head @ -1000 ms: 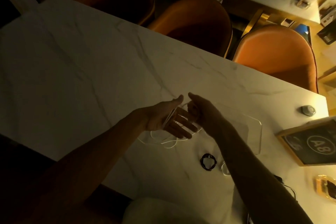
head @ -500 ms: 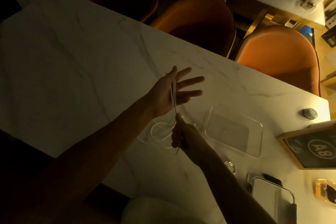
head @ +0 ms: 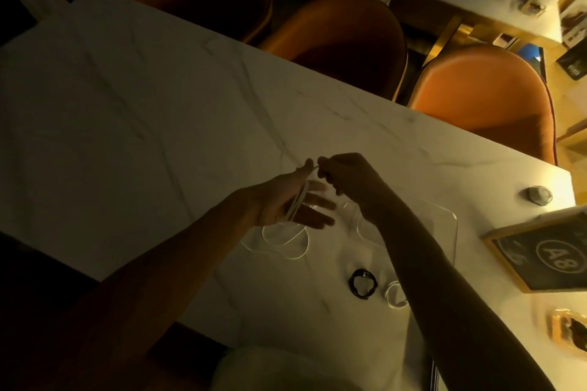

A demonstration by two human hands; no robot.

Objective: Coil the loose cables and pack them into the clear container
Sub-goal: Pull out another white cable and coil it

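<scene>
Head view, looking down on a dim marble table [head: 133,111]: the left hand [head: 287,203] is held out flat, palm up, fingers straight and loosely spread toward the right. A white cable [head: 297,201] is wound in several turns across that palm, the turns running roughly from the thumb side near the far edge down toward the heel of the hand, so the coil's long axis lies crosswise to the fingers. The right hand [head: 344,178] is just beside the left thumb, fingers curled, pinching the cable's upper end at the top of the wrap. Slack cable drops off the near edge of the left palm and lies on the table in two or three loose loops [head: 282,241], beneath the fingers. The clear container [head: 444,225] sits on the table under and beyond the right forearm; its outline is faint in this light, and whether anything lies in it I cannot tell. A small black coiled cable [head: 363,286] rests on the table nearer the person, just left of the right forearm. A framed slate sign [head: 546,254] marked A8 stands at the right edge
</scene>
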